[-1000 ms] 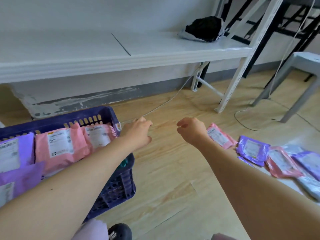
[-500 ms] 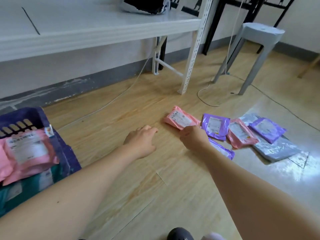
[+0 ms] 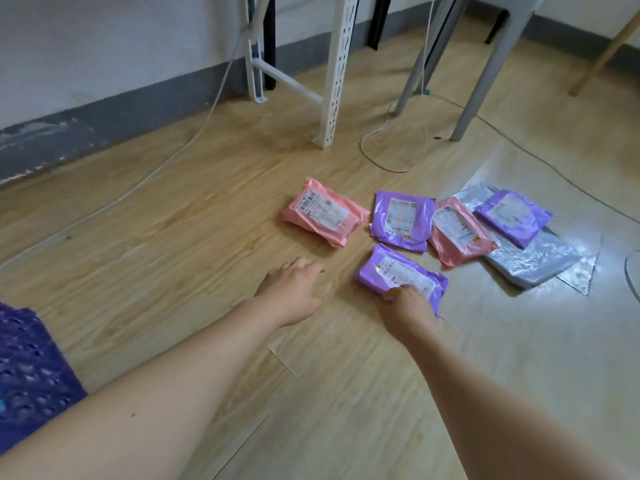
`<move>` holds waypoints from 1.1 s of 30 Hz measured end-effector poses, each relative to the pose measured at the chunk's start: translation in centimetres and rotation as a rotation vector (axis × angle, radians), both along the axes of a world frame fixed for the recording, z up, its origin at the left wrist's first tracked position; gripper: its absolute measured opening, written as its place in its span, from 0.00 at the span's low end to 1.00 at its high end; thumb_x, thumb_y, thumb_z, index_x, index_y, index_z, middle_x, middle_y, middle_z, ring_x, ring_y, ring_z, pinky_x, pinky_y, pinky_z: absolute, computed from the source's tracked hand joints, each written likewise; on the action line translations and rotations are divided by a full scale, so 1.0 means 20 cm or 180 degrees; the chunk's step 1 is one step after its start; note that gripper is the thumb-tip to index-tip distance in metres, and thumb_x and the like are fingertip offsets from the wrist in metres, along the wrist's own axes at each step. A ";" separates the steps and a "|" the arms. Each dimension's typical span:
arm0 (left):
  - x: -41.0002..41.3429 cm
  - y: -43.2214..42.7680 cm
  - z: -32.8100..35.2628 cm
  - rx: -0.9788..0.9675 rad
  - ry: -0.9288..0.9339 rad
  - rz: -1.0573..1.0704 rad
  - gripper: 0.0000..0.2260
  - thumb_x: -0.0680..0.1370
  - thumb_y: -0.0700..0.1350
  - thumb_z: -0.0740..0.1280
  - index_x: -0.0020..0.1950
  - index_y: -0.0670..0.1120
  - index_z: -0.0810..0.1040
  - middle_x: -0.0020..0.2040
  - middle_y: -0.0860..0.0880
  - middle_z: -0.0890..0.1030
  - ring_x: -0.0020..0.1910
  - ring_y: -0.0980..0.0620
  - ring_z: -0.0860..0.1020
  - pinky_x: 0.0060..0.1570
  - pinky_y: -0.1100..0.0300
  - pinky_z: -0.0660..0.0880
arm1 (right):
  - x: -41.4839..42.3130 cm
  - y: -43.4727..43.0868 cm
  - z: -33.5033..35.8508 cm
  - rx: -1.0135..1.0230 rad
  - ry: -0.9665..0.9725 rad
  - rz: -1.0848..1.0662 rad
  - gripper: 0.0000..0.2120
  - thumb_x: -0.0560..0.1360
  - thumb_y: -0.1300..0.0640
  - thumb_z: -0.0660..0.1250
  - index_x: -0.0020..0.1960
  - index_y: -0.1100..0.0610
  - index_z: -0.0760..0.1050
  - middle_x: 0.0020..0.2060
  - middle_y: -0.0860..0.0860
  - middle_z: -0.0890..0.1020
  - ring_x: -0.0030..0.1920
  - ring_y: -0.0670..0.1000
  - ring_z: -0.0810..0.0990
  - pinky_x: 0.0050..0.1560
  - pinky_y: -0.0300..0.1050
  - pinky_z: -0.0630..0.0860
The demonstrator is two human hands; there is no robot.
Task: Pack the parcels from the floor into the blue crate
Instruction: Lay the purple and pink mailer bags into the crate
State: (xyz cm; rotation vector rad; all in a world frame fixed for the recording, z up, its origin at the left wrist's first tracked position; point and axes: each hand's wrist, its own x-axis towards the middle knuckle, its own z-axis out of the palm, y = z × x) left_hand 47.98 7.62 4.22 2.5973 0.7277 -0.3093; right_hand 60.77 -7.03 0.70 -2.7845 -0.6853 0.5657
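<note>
Nearest purple parcel (image 3: 401, 271) is pinched at its 6 o'clock edge by right grip (image 3: 408, 306), presumably for lifting; left grip (image 3: 294, 289) is held spread, empty.

The right hand (image 3: 408, 308) grips the nearest purple parcel (image 3: 398, 270); the left hand (image 3: 292, 289), fingers relaxed, sits at its nine o'clock.

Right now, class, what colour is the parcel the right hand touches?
Purple: the parcel shows best in the head view.
</note>
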 end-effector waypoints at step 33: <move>-0.01 0.09 -0.31 -0.1500 -0.0198 0.1366 0.23 0.78 0.54 0.64 0.71 0.50 0.65 0.69 0.47 0.69 0.67 0.48 0.70 0.64 0.55 0.67 | 0.06 0.16 -0.15 0.0395 -0.0375 -0.0100 0.14 0.70 0.68 0.61 0.54 0.58 0.74 0.52 0.55 0.78 0.54 0.58 0.75 0.48 0.45 0.67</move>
